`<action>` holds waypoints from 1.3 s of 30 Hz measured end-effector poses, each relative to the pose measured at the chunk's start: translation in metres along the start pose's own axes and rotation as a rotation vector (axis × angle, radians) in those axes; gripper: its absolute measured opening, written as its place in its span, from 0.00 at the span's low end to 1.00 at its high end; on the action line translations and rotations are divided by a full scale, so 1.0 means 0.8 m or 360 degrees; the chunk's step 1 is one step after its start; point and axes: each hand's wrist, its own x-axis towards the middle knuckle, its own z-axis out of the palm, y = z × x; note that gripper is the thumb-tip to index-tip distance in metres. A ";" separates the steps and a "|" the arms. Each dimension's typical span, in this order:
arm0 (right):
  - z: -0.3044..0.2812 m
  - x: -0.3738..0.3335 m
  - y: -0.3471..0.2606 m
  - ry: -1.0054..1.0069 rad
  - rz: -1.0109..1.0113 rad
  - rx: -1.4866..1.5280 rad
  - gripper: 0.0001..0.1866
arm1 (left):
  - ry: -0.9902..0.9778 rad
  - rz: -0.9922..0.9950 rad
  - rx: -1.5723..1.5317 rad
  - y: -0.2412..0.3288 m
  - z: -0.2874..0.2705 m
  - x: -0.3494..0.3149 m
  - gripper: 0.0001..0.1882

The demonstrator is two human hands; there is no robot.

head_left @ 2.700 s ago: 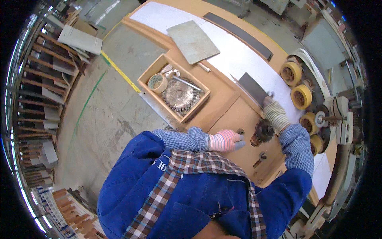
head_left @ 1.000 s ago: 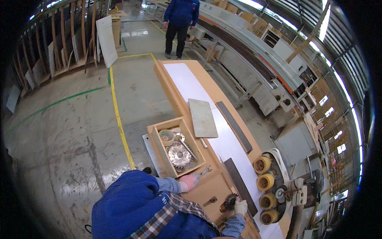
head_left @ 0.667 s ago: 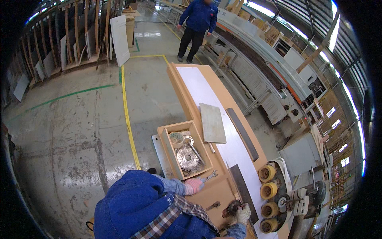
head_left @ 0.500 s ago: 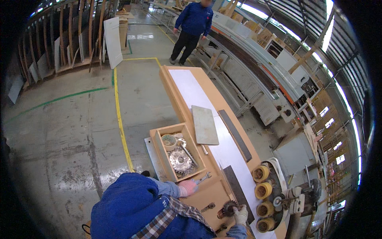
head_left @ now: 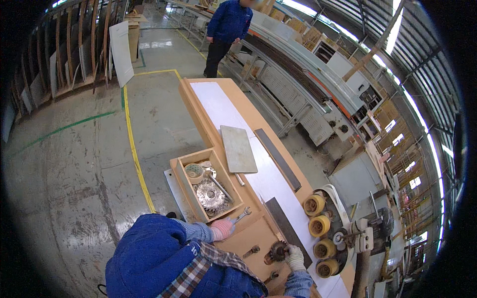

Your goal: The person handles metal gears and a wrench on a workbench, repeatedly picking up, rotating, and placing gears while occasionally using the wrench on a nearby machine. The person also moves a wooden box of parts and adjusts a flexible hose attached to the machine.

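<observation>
My left hand [head_left: 221,229], in a pink and white glove, is closed around an open-ended wrench [head_left: 242,215] by the near corner of a wooden box [head_left: 237,205]. Held in my gloved right hand [head_left: 295,258] is a dark round toothed cutter [head_left: 279,250], low over the tan bench [head_left: 243,237]. A short bolt-like metal piece [head_left: 251,251] lies between my hands, with another dark metal piece [head_left: 272,276] nearer me. Inside the box are a large toothed disc [head_left: 210,194], a metal rod [head_left: 224,186] and a tape roll [head_left: 194,172].
A grey flat board [head_left: 238,149] and dark strips [head_left: 278,160] rest on the white-topped bench. To the right, several yellow cups [head_left: 319,226] stand beside a machine [head_left: 365,237]. A person in blue [head_left: 230,22] stands beyond the far end, near a long machine line [head_left: 298,64].
The whole view has shifted, so the bench and box sit further left and slightly higher. Both hands keep hold of the same things. The far person's arms have moved slightly.
</observation>
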 end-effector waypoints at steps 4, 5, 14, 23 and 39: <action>0.009 0.004 -0.021 0.0018 0.0613 0.0216 0.23 | 0.0025 0.0009 0.0038 0.000 -0.001 -0.002 0.17; 0.014 0.007 -0.024 0.0070 0.0694 0.0186 0.23 | 0.0001 0.0015 0.0068 0.000 -0.001 -0.001 0.17; 0.006 0.016 -0.002 -0.0151 0.0205 -0.0013 0.17 | 0.0073 0.0065 -0.0001 0.000 -0.001 -0.002 0.18; 0.007 0.020 -0.018 -0.0147 0.0415 -0.0029 0.18 | 0.0012 -0.0028 -0.0009 -0.007 0.008 0.006 0.17; -0.017 0.013 -0.026 -0.0332 0.0135 -0.0158 0.21 | 0.0154 0.0080 0.0039 -0.002 -0.001 -0.002 0.16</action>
